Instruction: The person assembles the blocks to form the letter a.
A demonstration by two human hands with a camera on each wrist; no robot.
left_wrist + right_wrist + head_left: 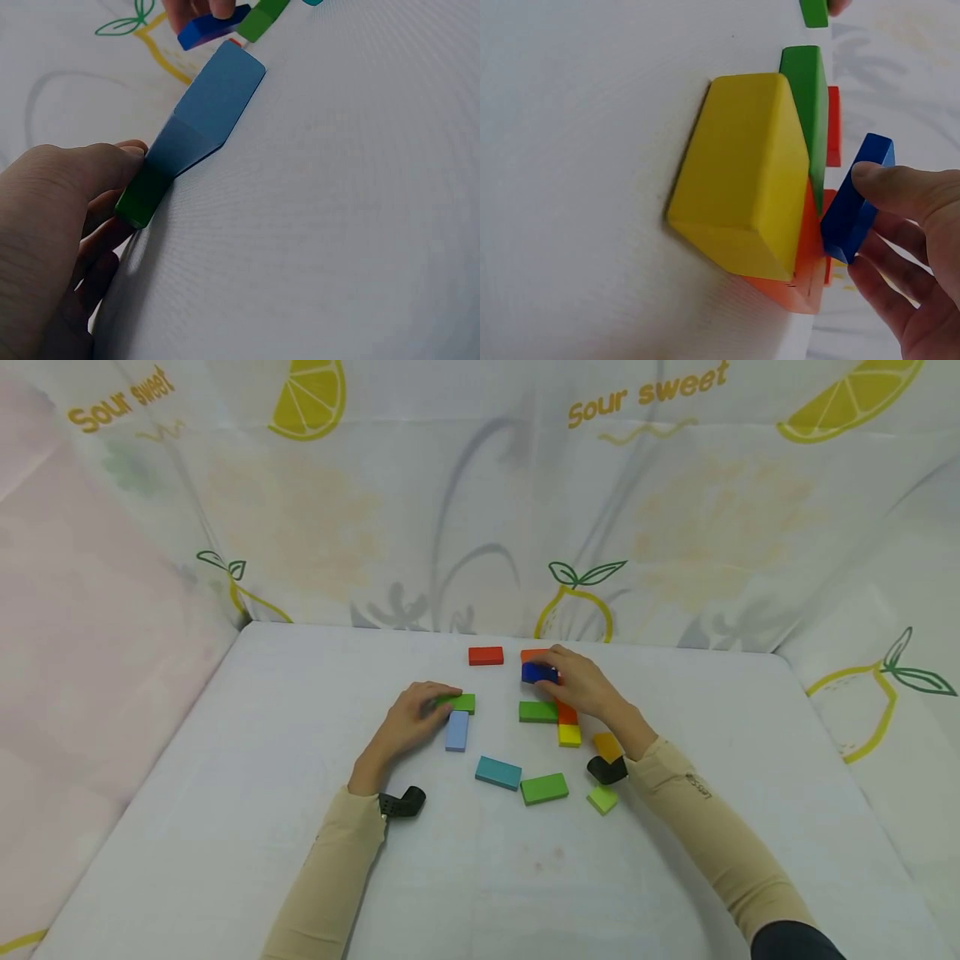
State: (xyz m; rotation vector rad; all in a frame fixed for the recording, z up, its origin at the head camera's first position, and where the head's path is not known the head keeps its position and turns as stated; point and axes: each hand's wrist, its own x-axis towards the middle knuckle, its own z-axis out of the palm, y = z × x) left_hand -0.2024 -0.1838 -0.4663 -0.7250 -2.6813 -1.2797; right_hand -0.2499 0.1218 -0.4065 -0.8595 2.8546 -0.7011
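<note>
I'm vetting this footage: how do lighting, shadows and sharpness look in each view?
Head: soft, fairly even light, faint shadow beside the right sleeve; left wrist: dimmer, left hand shaded, faint ribbed pattern on the tabletop; right wrist: yellow block looms large, a shadow along its base, the backdrop soft.

Backdrop (480,485) reads "Sour sweet" twice; right sleeve (712,831) shows "Less"

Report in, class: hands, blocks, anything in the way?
Left hand pinches green block, light-blue block adjoining. Right hand holds dark-blue block. Orange block just beyond, possibly in the way.
</note>
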